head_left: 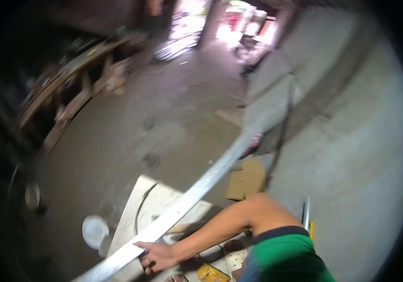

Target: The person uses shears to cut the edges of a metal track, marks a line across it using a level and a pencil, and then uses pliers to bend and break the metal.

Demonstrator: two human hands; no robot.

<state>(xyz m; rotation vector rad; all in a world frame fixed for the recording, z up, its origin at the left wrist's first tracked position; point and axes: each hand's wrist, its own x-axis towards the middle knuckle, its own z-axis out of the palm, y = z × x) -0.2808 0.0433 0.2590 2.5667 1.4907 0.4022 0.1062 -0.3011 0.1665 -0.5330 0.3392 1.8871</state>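
Observation:
A long silvery metal bar [196,190] runs diagonally from the bottom left up toward the wall, crossing over a pale board [138,195]. My right hand [158,257] grips the bar's near edge low in the frame, thumb on its upper face and fingers curled beneath. The green-sleeved right arm reaches in from the lower right. Under that forearm lie a dark cable and a wooden handle [179,229]. A yellow tool [211,273] rests just below, near a foot at the bottom edge. My left hand is out of the picture.
A white bucket [94,230] stands left of the board. Flattened cardboard [247,179] lies on the floor by the grey wall [352,141]. Along the left side stands a cluttered wooden workbench [77,66]. Bright doorways open at the back, with metal pieces [179,47] on the floor there.

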